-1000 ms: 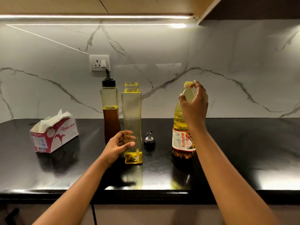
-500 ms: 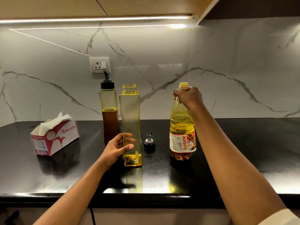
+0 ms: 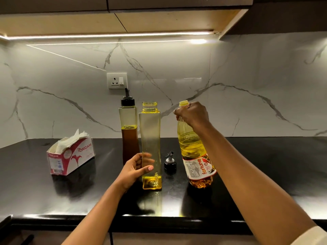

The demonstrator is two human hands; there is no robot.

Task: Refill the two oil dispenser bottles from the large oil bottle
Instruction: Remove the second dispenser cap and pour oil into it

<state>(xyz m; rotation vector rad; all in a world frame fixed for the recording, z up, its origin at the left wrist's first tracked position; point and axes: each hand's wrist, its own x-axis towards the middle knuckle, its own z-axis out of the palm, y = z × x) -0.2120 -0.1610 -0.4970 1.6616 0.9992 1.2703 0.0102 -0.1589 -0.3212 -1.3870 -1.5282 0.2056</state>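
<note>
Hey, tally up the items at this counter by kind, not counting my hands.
Dispenser bottles: 2
Large oil bottle: 1
Loose pourer cap: 1
Tissue box: 1
Total: 5

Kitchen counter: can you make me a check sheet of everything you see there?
Surface: black counter, glossy.
Job's things: open dispenser bottle, uncapped, little yellow oil at bottom; capped dispenser bottle behind it, about half full of dark oil; large oil bottle, tilted; pourer cap on the counter between open and large bottles.
Clutter: tissue box, left side.
Grips: left hand holds the open dispenser bottle low down; right hand grips the large oil bottle's neck.
Cables: nothing seen.
Surroundings: marble wall, wall socket, light strip under cabinets.
</note>
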